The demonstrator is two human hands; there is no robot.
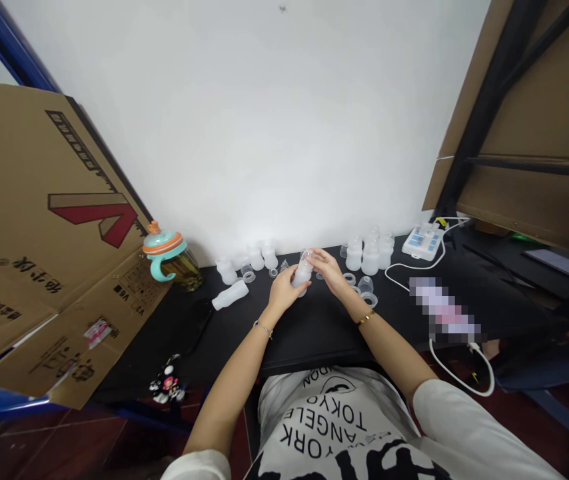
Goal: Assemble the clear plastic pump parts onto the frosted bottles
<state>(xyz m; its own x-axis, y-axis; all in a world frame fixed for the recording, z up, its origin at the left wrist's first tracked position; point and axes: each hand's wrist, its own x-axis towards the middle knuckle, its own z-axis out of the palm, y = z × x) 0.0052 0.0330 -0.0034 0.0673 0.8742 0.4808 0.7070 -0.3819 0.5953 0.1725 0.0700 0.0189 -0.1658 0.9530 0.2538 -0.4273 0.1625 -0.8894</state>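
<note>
A small translucent baby bottle with a clear cap is held tilted above the black table. My left hand wraps round its body. My right hand has its fingers at the bottle's clear top. To the left lies a bottle body on its side, and several more bottle bodies stand by the wall. Right of my hands are clear rings and a clear dome cap. Several capped bottles stand grouped beyond them.
A drink jug with a teal and orange lid stands at the left beside a large cardboard box. A white power strip, its cable and a blurred-out phone lie at the right. A dark phone with a charm lies left.
</note>
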